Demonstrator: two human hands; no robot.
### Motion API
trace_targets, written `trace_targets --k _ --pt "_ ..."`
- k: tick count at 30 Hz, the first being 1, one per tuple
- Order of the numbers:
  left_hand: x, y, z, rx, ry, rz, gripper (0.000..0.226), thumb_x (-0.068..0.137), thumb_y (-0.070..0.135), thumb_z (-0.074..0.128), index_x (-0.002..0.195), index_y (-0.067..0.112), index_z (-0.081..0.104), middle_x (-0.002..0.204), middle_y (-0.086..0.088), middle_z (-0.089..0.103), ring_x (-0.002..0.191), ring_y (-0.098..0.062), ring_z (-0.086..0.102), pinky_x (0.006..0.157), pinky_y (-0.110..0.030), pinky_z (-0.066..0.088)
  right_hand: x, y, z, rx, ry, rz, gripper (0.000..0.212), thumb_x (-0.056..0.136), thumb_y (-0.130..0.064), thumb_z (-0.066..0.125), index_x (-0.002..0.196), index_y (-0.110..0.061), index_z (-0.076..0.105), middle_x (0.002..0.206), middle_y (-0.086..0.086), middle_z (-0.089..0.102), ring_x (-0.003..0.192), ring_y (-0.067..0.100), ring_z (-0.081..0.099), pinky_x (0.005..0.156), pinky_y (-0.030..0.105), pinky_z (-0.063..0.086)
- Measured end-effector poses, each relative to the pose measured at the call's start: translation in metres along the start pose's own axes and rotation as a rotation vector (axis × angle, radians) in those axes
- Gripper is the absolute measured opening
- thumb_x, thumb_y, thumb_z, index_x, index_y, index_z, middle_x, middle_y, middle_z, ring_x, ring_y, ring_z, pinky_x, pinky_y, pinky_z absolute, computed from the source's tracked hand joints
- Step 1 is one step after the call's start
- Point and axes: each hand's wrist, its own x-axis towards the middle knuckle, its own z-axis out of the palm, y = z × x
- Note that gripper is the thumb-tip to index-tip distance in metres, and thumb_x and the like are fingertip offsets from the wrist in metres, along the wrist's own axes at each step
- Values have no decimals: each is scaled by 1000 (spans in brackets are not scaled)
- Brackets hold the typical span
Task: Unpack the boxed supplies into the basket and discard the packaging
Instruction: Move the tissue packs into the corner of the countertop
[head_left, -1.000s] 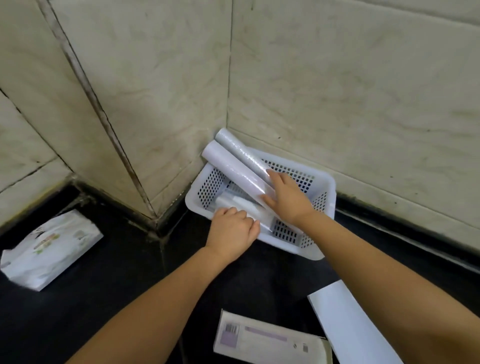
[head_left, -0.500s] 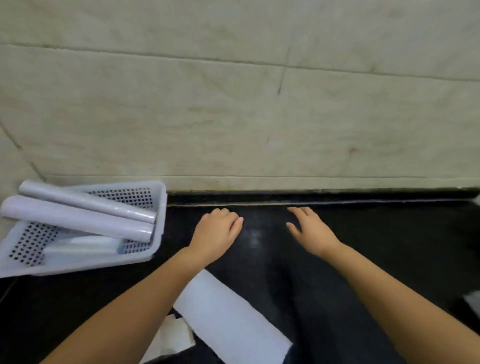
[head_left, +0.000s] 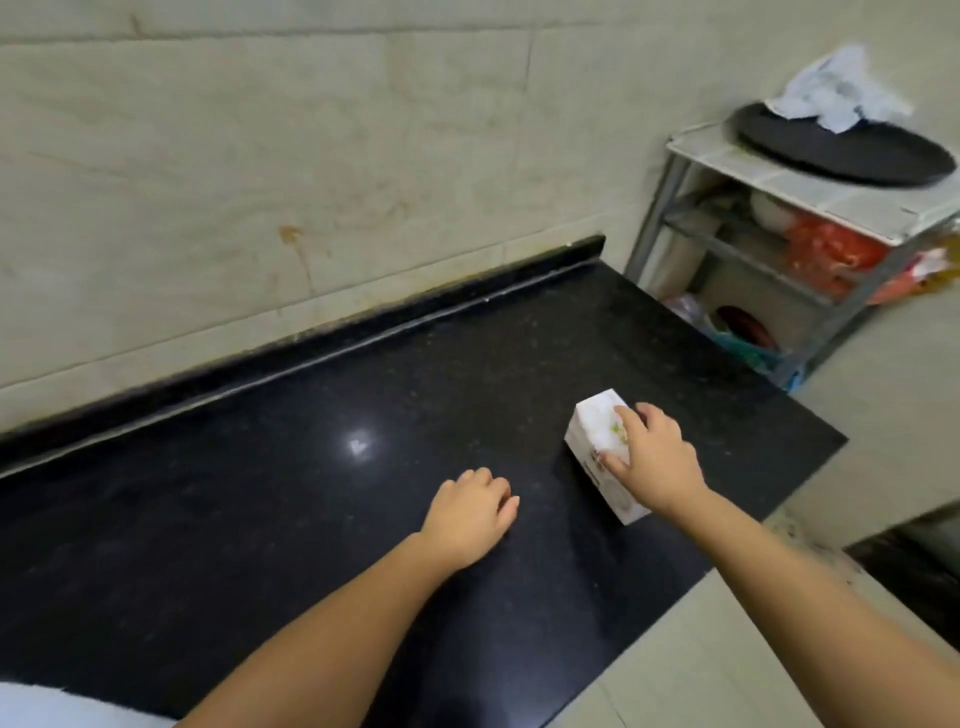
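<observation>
A small white box (head_left: 597, 436) with a green print lies on the black counter (head_left: 311, 467) near its right end. My right hand (head_left: 652, 460) rests over the box, thumb on its near side and fingers on its top. My left hand (head_left: 470, 512) hovers low over the counter to the left of the box, fingers loosely curled, holding nothing. The basket is out of view.
A tiled wall runs behind the counter. A metal rack (head_left: 779, 249) stands past the counter's right end, with a black round tray (head_left: 841, 150) and crumpled white paper (head_left: 836, 88) on top. A white sheet edge (head_left: 52, 709) shows bottom left. The floor lies to the right.
My view swung right, away from the basket with its rolls. Both hands left the basket and travelled right along the counter. My right hand has come down on the white box.
</observation>
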Motion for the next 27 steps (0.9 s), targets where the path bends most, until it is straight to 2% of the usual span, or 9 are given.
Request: trace_targets --k 2,3,6,8,11,15,18,21,27 --pt "-1 5 19 30 -8 -12 37 96 39 34 117 17 54 118 -4 52 110 -25 48 92 -38 39 -1 8 8 62 -35 79 73 83 -54 54 143 -27 23 151 12 25 135 36 30 100 51 38" --pt "-3 5 27 46 37 -1 35 95 38 37 117 16 55 117 -4 52 109 -24 49 91 -37 40 -1 9 13 67 -32 90 78 81 -55 56 145 -29 19 148 12 29 132 37 34 97 50 41" --pt "-15 1 43 113 199 64 30 81 29 64 106 13 65 104 -6 64 95 -25 62 83 -36 51 3 9 22 19 9 78 84 79 -51 57 147 -30 12 134 11 42 117 35 45 85 44 44" --pt "-20 -3 54 133 261 93 34 75 25 71 106 13 67 102 -7 67 93 -25 65 84 -37 54 6 11 24 4 23 69 85 79 -50 57 147 -30 11 128 12 44 113 34 47 82 43 45" --pt "-20 -7 60 129 272 94 35 77 25 68 111 14 64 107 -6 66 97 -24 64 89 -38 52 8 12 23 -2 19 59 85 80 -49 57 147 -30 8 126 13 44 112 34 47 82 43 45" --pt "-21 -7 54 104 277 126 38 73 23 72 109 13 66 104 -7 66 94 -24 65 86 -36 53 14 4 13 69 -31 46 86 79 -49 57 147 -32 7 127 14 44 115 35 47 82 43 45" --pt "-26 -8 41 61 149 126 40 86 28 55 122 12 56 124 -9 56 114 -25 53 98 -37 42 19 -20 4 85 -30 -44 85 79 -49 57 147 -33 8 124 14 46 114 35 48 78 41 43" --pt "-43 -20 22 17 97 25 42 95 35 38 132 16 44 136 -5 42 124 -22 40 101 -35 35 18 -63 -4 119 -19 -161 85 77 -47 59 145 -35 10 119 13 47 109 35 49 73 39 40" --pt "-143 -82 -27 -5 288 -267 38 96 35 37 128 17 47 131 -2 46 117 -19 45 92 -33 43 -20 -179 -6 143 -39 -443 85 78 -49 58 146 -35 9 119 13 48 107 34 51 73 38 41"
